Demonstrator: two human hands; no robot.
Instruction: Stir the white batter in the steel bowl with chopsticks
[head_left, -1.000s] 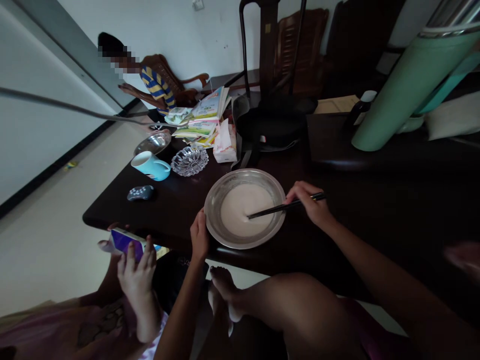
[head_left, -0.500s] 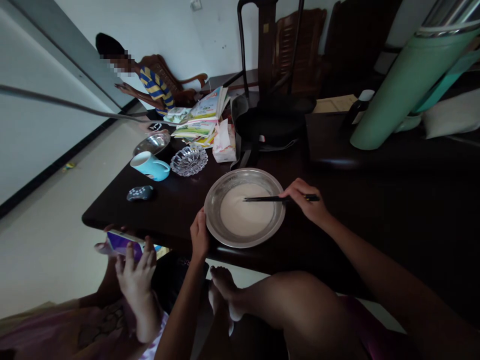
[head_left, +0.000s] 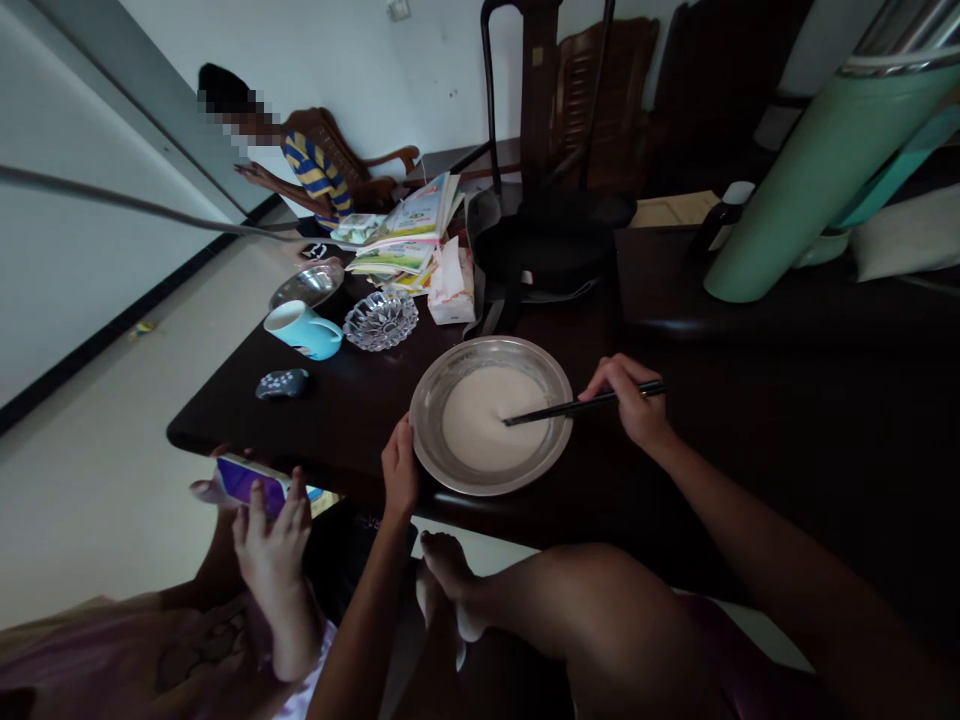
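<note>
A round metal bowl (head_left: 431, 455) stands on the dark wooden table (head_left: 352, 420), near its front edge. Inside it is a pale, creamy liquid (head_left: 480, 440), like a thin batter. My left hand (head_left: 400, 465) grips the bowl's left rim, thumb at the top. My right hand (head_left: 630, 400) is closed around dark chopsticks (head_left: 559, 410), to the right of the bowl. Their tips dip into the liquid near its middle, and the shafts pass over the right rim.
Left of the bowl are a glass dish (head_left: 381, 320), a blue mug (head_left: 307, 332), a game controller (head_left: 282, 384) and a metal basin (head_left: 307, 285). Behind are books (head_left: 405, 240), a tissue pack (head_left: 452, 285) and a black bag (head_left: 547, 250). A green thermos (head_left: 810, 190) stands right. Another person's hands hold a phone (head_left: 253, 483).
My right hand has moved a little right and tilted the chopsticks, so their tips now sit lower and further right in the liquid. My left hand stays on the rim.
</note>
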